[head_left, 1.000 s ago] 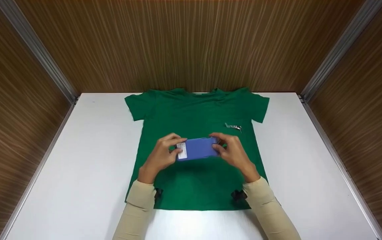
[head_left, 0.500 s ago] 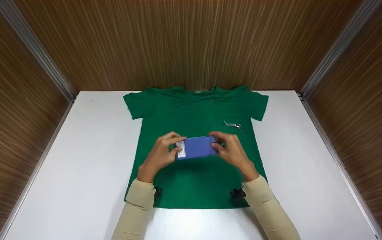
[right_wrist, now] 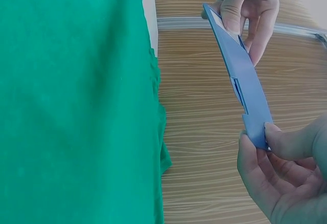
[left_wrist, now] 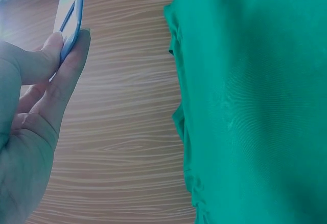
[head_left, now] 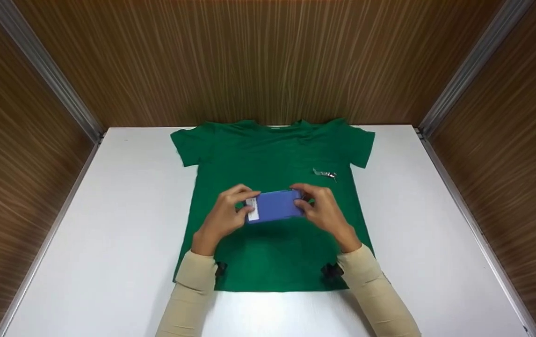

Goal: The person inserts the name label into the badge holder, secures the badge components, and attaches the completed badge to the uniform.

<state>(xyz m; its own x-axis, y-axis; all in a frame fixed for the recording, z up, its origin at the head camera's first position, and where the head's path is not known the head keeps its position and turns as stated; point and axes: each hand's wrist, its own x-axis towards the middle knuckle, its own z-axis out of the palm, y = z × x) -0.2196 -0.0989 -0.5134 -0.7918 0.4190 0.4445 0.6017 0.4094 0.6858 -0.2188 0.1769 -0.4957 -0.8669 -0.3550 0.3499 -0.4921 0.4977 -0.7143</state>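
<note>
A flat blue phone case (head_left: 275,206), with a white label (head_left: 253,209) at its left end, is held up between my two hands over a green T-shirt (head_left: 268,262). My left hand (head_left: 225,213) pinches the labelled end between thumb and fingers. At the opposite end, my right hand (head_left: 325,209) grips the case with the thumb on its near face. Seen from the right wrist, the case (right_wrist: 248,81) is tilted and has cutouts along one long edge. The left wrist view shows it nearly edge-on, partly out of frame.
Spread flat, the T-shirt reaches the far edge of the white table (head_left: 127,210). A small shiny silver item (head_left: 325,173) lies on the shirt beyond my right hand. Wood-grain panels (head_left: 268,61) enclose the back and both sides.
The whole head view has shifted a few pixels up and left. Both hands keep their hold on the phone case, which stays over the middle of the shirt.
</note>
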